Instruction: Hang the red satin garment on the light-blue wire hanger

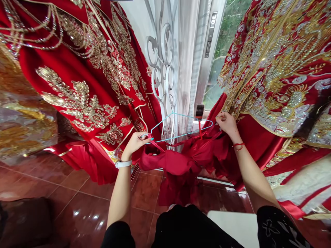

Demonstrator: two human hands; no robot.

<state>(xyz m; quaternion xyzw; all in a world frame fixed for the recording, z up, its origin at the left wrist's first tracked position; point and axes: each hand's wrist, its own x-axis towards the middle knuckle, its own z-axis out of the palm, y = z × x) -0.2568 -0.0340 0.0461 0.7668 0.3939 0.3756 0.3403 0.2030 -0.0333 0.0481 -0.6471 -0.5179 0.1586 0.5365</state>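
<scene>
A dark red satin dress (178, 162) hangs in front of me below a light blue wire hanger (190, 133), whose metal hook points up. My left hand (136, 144), with a white band on the wrist, is closed on a red strap of the dress at the hanger's left end. To the right of the hanger, my right hand (227, 123) is raised with thumb and fingers pinched together near the red cloth. What lies between those fingertips is too small to make out. A red tag string (200, 130) hangs over the dress's middle.
Red gowns with gold and silver beading (80, 100) crowd the left, and another embroidered garment (279, 82) hangs at right. White scrolled ironwork (167, 58) stands ahead beside a window (222, 48). A pale flat surface (232, 227) is at lower right above red floor tiles (85, 206).
</scene>
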